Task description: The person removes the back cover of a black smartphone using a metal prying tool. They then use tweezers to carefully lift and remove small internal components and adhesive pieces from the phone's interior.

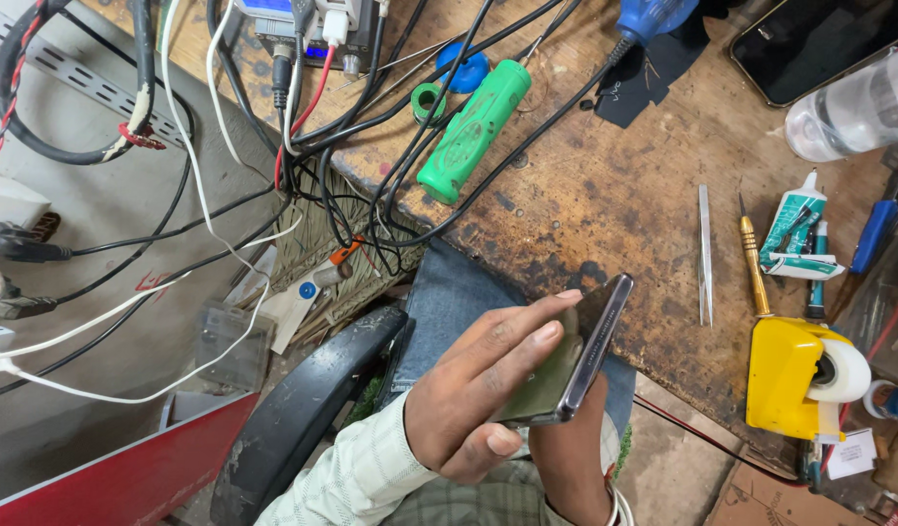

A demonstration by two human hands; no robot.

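Observation:
My left hand (473, 394), coming out of a light checked sleeve, is closed around a slim dark phone (597, 336). The fingers lie across its greenish flat face and the thumb presses near its lower end. The phone is tilted, seen nearly edge-on, and held over my lap beside the bench edge. My right forearm (569, 466), with a bracelet at the wrist, rises from below and ends behind the phone. That hand is hidden by the phone and my left hand.
A worn wooden workbench (614, 185) carries a green tool handle (473, 131), metal tweezers (704, 255), a gold screwdriver (754, 268), a glue tube (795, 219), a yellow tape dispenser (788, 375) and a clear bottle (853, 107). Tangled cables (351, 195) hang at left above a black chair arm (303, 409).

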